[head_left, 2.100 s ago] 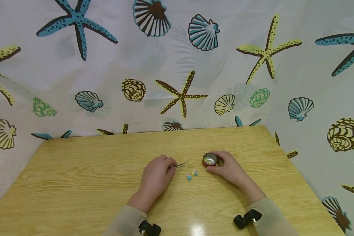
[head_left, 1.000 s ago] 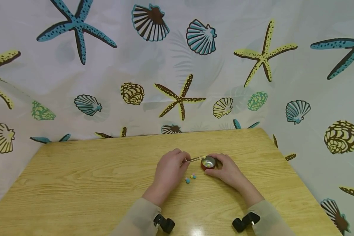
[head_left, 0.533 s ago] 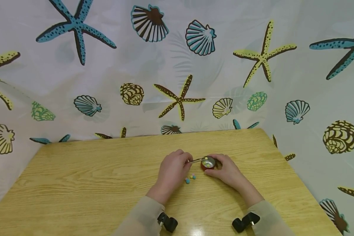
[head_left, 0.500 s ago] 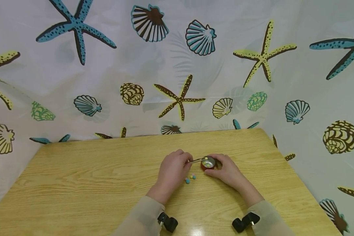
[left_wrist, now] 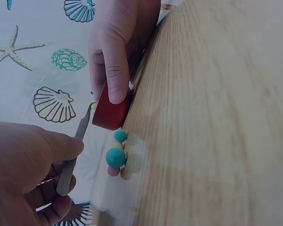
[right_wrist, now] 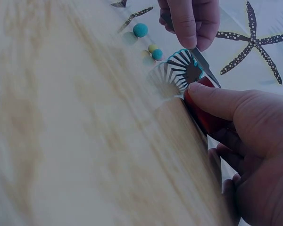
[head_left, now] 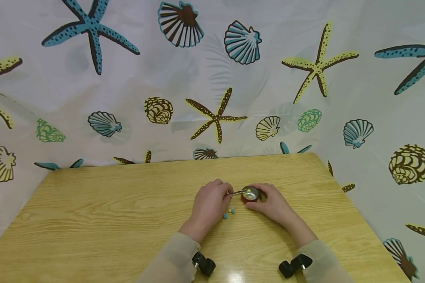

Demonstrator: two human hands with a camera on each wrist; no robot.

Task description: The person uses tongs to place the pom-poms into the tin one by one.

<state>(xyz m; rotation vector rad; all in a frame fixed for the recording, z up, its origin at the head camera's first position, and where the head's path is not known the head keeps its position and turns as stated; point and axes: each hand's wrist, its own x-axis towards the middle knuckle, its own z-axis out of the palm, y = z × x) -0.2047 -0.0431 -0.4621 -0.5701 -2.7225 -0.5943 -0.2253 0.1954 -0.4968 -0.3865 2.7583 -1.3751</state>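
Tweezers (left_wrist: 75, 153) are pinched between the thumb and fingers of my left hand (head_left: 209, 206). Their tips reach over the rim into a small round red tin (left_wrist: 111, 113) with a silvery inside. A small yellow ball (head_left: 248, 190) shows at the tips, and other little balls lie inside the tin. My right hand (head_left: 274, 204) grips the tin from its right side, thumb at the near wall. On the table just left of the tin are a larger blue ball (left_wrist: 115, 157), a smaller blue ball (right_wrist: 156, 54), a yellow ball (right_wrist: 152, 48) and a pink ball (left_wrist: 113, 172).
The wooden table (head_left: 109, 220) stretches out on both sides of the hands. A white cloth (head_left: 184, 74) printed with shells and starfish hangs behind it and along the right. Each sleeve carries a black camera mount (head_left: 203, 264).
My left hand has moved right, bringing the tweezers and a yellow ball from the table to the tin. The tips have since gone further over the opening. My right hand stays on the tin.
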